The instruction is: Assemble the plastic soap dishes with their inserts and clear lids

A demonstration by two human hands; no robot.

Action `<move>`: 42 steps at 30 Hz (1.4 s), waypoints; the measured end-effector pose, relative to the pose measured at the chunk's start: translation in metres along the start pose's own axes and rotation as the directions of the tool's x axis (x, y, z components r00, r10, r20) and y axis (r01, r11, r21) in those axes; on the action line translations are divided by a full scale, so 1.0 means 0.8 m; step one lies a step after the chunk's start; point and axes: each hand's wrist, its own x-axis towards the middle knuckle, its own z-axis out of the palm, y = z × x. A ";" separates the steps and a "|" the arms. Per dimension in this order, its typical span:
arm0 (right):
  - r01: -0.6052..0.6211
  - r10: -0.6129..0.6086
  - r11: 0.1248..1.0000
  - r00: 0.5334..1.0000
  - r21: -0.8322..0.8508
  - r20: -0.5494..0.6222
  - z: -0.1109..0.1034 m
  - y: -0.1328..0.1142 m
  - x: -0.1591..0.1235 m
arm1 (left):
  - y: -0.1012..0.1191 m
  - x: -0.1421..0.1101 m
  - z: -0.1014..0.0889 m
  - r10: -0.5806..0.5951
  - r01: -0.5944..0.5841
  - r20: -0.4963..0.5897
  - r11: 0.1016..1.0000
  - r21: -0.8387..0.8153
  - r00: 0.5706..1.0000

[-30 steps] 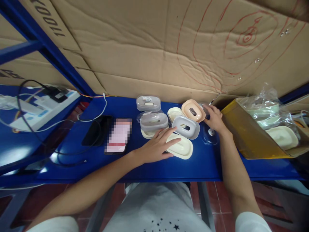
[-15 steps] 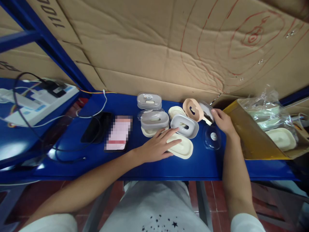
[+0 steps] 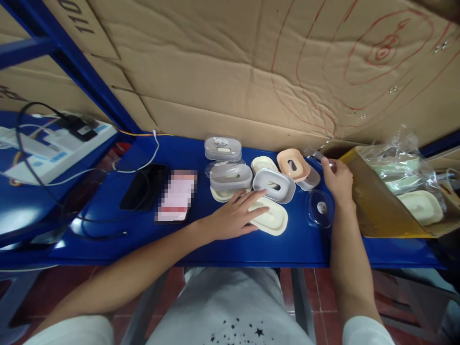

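My left hand (image 3: 235, 218) lies with fingers spread over the left end of a cream oval tray (image 3: 271, 218); its fingertips reach the rim of a grey oval piece with a slot (image 3: 285, 190). Pinched in my right hand (image 3: 338, 179) is a clear plastic lid (image 3: 316, 155), tilted up at the back of the table. Left of that hand a peach slotted piece (image 3: 303, 167) rests partly over another grey piece (image 3: 312, 181). A second clear lid (image 3: 319, 218) with a round sticker lies below. Another cream piece (image 3: 262, 164) sits behind the grey slotted one.
Lidded grey oval boxes (image 3: 223, 148) stand left of centre. Further left are a phone (image 3: 176, 196), a dark flat device (image 3: 140, 187), cables and a power strip (image 3: 61, 153). A cardboard box (image 3: 359, 201) with bagged pieces stands right. A cardboard wall (image 3: 187, 72) closes the back.
My right hand has moved right, lifting a clear lid off the grey piece beside the peach one. The peach piece tipped, then settled slightly right. My left hand has stayed in place.
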 end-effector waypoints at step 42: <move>-0.051 0.053 0.998 0.993 0.020 -0.109 -0.020 -0.037 -0.016 | -0.205 0.054 -0.111 -0.533 0.527 -0.063 0.845 -0.094 0.844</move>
